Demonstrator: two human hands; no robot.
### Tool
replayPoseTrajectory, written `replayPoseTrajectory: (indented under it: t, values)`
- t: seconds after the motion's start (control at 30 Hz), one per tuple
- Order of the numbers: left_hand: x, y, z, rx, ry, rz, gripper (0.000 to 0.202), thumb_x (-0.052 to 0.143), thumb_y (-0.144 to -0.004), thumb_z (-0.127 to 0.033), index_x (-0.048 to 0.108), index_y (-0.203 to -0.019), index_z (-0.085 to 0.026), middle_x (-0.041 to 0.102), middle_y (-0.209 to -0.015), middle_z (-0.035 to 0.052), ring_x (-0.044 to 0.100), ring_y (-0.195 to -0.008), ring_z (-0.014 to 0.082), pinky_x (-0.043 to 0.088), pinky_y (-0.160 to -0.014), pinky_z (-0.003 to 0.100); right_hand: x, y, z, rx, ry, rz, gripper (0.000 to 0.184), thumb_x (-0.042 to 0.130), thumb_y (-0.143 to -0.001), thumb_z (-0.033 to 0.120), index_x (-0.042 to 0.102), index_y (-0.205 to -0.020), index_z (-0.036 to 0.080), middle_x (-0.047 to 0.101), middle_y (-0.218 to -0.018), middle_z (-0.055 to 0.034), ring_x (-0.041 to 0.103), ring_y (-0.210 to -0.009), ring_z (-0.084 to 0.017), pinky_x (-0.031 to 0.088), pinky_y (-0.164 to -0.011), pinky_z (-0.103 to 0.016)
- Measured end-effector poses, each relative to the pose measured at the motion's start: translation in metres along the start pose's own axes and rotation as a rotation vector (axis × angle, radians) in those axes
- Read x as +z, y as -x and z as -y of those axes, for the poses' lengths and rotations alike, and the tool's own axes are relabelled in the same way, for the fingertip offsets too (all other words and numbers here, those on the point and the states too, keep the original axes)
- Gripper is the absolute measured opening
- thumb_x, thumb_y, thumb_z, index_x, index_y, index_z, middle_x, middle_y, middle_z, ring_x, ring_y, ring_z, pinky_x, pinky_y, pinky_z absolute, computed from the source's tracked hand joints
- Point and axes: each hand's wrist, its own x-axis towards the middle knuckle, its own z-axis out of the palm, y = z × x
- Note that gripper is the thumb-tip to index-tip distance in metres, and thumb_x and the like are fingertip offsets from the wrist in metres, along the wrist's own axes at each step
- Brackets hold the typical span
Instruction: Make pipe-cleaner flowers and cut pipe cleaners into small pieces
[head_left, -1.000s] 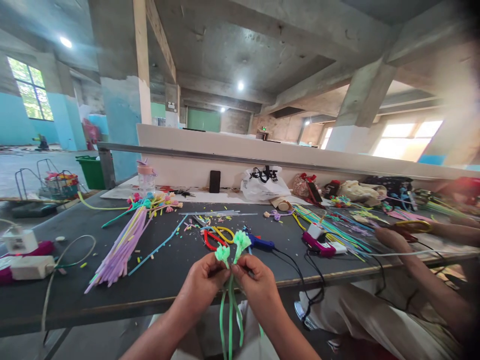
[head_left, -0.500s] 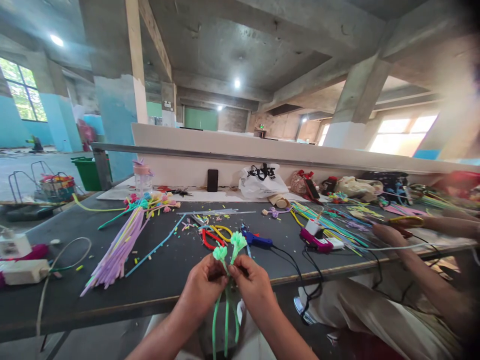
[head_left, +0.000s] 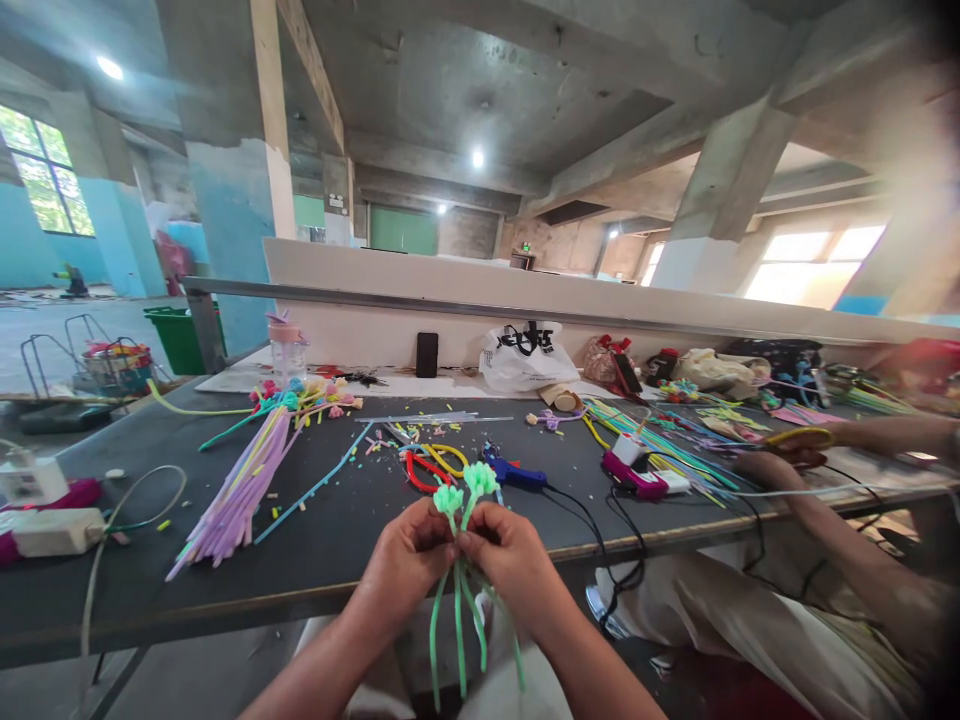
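Pinched between the fingertips of my left hand [head_left: 409, 562] and my right hand [head_left: 506, 562] are light green pipe cleaner stems [head_left: 459, 640]. Two curled, flower-like green heads [head_left: 480, 480] stick up above my fingers. Several thin stems fan out downward below my hands, over the table's front edge. Both hands are closed and nearly touch at the thumbs; the point where the stems meet is partly hidden by my fingers. Just beyond them lie a red-handled tool [head_left: 421, 472], a yellow-handled tool [head_left: 448, 460] and a blue glue gun [head_left: 519, 476].
A bundle of lilac pipe cleaners [head_left: 244, 490] lies on the dark table [head_left: 315, 565] at left, near a power strip [head_left: 60, 532]. A phone [head_left: 427, 355] and a white plastic bag [head_left: 525, 360] stand behind. At right, a co-worker's hand [head_left: 769, 475] is near yellow-handled scissors [head_left: 799, 437].
The green stems below my hands have spread wider, and one more shows at the right. The heads stay upright in my grip. The co-worker's near hand has shifted slightly left.
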Motion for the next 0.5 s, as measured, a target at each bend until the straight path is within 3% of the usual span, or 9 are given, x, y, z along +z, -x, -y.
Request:
replayPoseTrajectory:
  t: [0.17,0.3,0.5]
  values:
    - [0.001,-0.002,0.0,0.003,-0.003,0.012,0.019,0.063,-0.064,-0.018,0.054,-0.081,-0.016,0.06,-0.071,0.0,0.055,-0.068,0.0126,0.041,-0.065,0.024,-0.005,-0.004,-0.006,-0.042,0.011,0.083,0.005,0.05,-0.066,0.019,0.054,-0.064,0.016,0.049,-0.058,0.0028,0.042,-0.057,-0.011,0.033,-0.053,-0.021]
    - [-0.001,-0.002,-0.007,0.007,-0.053,0.088,0.018,0.062,-0.065,-0.017,0.054,-0.081,-0.015,0.06,-0.073,0.0008,0.055,-0.068,0.0129,0.042,-0.067,0.025,-0.009,-0.008,-0.01,-0.038,0.032,0.141,0.007,0.05,-0.067,0.019,0.055,-0.065,0.015,0.052,-0.063,0.0011,0.045,-0.062,-0.013,0.035,-0.057,-0.023]
    - [-0.005,-0.002,-0.008,0.024,-0.184,0.132,0.013,0.054,-0.066,-0.01,0.054,-0.078,-0.015,0.057,-0.069,-0.0007,0.053,-0.066,0.0115,0.039,-0.062,0.023,-0.009,-0.006,-0.008,-0.005,-0.007,0.109,0.008,0.05,-0.066,0.025,0.053,-0.063,0.018,0.05,-0.061,0.0018,0.044,-0.06,-0.014,0.035,-0.058,-0.024]
